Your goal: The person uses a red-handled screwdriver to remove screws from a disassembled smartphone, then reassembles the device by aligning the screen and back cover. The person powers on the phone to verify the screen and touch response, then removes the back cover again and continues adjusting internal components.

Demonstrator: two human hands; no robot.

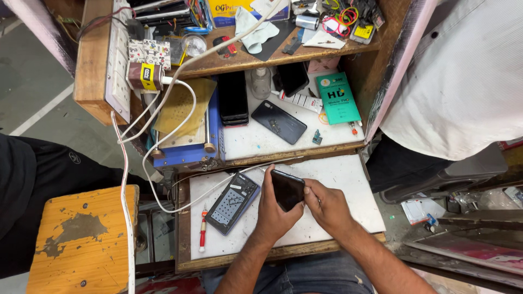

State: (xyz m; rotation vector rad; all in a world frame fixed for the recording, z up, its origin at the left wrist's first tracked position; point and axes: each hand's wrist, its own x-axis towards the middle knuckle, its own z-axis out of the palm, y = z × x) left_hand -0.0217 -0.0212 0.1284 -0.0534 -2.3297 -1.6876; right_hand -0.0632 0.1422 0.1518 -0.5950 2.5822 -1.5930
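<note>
A black smartphone point(287, 189) with a dark glossy screen is held over the white work board point(348, 179). My left hand point(271, 209) grips it from below and along its left edge. My right hand point(325, 204) holds its right side, thumb against the edge. To the left of my hands, an opened phone body point(233, 202) lies flat on the board with its inner frame showing. A red-handled screwdriver point(203, 228) lies at the board's left edge.
The upper shelf carries a stack of dark phones point(233, 98), a black phone back point(279, 122), a white tube point(297, 99), a green packet point(338, 98) and a small bottle point(261, 81). White cables point(163, 136) hang left. A worn yellow stool point(81, 239) stands lower left. Another person's white shirt point(463, 76) is at right.
</note>
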